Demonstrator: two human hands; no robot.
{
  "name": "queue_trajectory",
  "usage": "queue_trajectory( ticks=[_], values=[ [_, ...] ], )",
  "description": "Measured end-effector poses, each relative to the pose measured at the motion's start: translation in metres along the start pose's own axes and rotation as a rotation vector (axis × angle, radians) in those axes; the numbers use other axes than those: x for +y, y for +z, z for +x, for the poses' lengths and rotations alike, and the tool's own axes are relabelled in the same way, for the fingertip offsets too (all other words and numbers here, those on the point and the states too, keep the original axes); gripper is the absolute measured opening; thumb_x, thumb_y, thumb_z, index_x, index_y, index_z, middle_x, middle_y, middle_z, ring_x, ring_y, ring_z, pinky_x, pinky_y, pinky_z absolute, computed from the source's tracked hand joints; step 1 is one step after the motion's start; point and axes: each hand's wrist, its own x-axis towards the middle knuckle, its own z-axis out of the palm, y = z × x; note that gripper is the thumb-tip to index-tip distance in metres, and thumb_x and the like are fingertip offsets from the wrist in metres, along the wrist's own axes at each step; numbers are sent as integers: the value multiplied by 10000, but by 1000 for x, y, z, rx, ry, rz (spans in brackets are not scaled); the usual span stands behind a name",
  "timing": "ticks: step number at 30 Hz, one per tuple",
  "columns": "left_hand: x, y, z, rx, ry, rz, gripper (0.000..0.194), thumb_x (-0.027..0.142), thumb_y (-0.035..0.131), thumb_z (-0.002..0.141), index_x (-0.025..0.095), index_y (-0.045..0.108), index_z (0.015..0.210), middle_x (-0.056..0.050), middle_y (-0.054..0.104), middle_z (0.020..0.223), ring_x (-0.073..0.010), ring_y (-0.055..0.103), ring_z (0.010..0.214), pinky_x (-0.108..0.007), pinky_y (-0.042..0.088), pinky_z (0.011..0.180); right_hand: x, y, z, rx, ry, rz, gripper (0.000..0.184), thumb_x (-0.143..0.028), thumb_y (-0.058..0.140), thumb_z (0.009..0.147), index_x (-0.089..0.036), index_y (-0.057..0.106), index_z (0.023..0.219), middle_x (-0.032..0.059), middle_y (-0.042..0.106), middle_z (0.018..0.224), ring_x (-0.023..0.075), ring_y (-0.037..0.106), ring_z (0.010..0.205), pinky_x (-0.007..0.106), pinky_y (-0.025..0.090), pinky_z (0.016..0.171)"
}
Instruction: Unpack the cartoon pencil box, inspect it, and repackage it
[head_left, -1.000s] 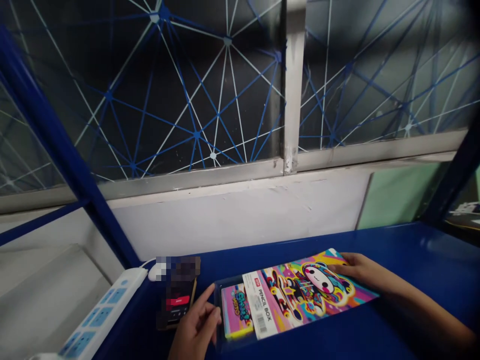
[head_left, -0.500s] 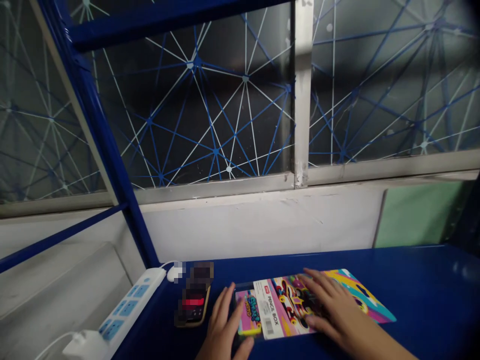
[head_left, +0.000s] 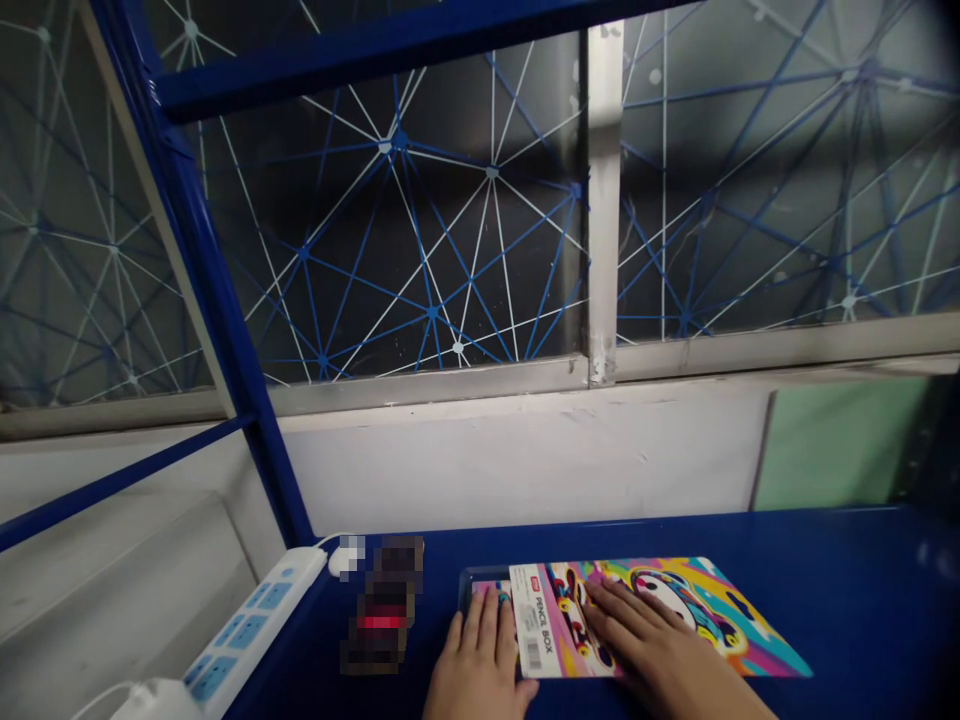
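Observation:
A colourful printed sheet (head_left: 697,605) with a white strip reading "PENCIL BOX" lies on the blue tabletop. Its left end overlaps a dark-edged, box-like item (head_left: 469,580) that has a pink printed face, mostly covered by my fingers. My left hand (head_left: 480,645) rests flat on that item, fingers stretched out side by side. Flat on the middle of the printed sheet lies my right hand (head_left: 645,635), its fingers extended over the skateboard picture. Neither hand grips anything.
A phone (head_left: 384,622), partly blurred out, lies left of my hands. Beyond it are a white power strip (head_left: 255,625) with a plug in it and a small white object (head_left: 345,558) on a cable. A blue frame post (head_left: 210,290) rises at the left, before patterned windows.
Both hands have lowered from a raised, curled pose to lie flat. The left now covers the pink face; the right has shifted slightly left, uncovering more of the sheet's cartoon figure.

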Motion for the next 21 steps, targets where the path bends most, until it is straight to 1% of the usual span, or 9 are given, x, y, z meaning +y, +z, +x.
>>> queue_trajectory(
  ticks=[3,6,9,11,13,14,17,19,21],
  values=[
    [1,-18,1,-24,-14,-61,710,581,558,948,173,451,1519,-190,440,1550,-391,487,1411,-551,521,1089,11,-10,-2,16,-12,29,654,-154,594,828,-426,567,1422,-4,516,1533,332,485,1412,553,425,1157],
    [4,-35,0,-33,-23,-94,745,601,520,957,158,403,1545,-189,420,1567,-381,466,1427,-543,512,1106,29,-19,-7,46,-19,62,715,-67,567,722,-387,644,1357,12,615,1461,302,562,1358,474,459,1140],
    [5,-39,-2,-36,-19,-82,738,622,484,965,164,417,1540,-207,422,1564,-384,468,1420,-547,513,1099,50,-27,-15,32,38,92,719,-79,599,654,-376,683,1304,16,645,1434,311,595,1325,462,483,1116],
    [4,-37,-2,-34,-11,-66,709,630,477,968,220,415,1543,-207,428,1562,-388,467,1417,-556,512,1093,57,-32,-22,4,122,87,741,-107,641,619,-362,679,1314,30,635,1446,333,593,1323,486,475,1121],
    [4,-35,-2,-24,8,-46,692,639,492,961,323,358,1562,-194,410,1578,-398,439,1425,-577,509,1082,51,-37,-28,-10,202,73,837,-153,704,597,-350,608,1405,54,557,1520,369,535,1374,531,433,1151],
    [5,-34,-2,-18,21,-34,699,646,505,953,374,315,1568,-186,392,1589,-409,418,1431,-602,503,1076,44,-39,-29,-18,219,73,904,-187,743,594,-351,547,1461,62,481,1576,390,470,1421,556,401,1170],
    [9,-32,1,-28,68,-6,752,668,524,932,442,204,1575,-173,328,1617,-439,365,1447,-717,444,1065,13,-38,-25,-80,159,105,992,-328,793,666,-390,356,1554,33,212,1681,406,234,1523,611,271,1217],
    [12,-30,4,-57,97,-6,766,680,501,936,422,179,1582,-180,318,1615,-440,375,1446,-747,426,1058,-2,-33,-17,-135,97,110,945,-355,755,736,-401,295,1561,12,163,1677,404,147,1533,652,180,1224],
    [13,-26,6,-73,114,-4,749,679,472,950,397,199,1587,-187,351,1599,-427,422,1427,-716,468,1042,-4,-26,-10,-138,69,93,882,-275,688,782,-413,279,1551,-5,210,1657,399,150,1527,687,147,1214]
  ],
)
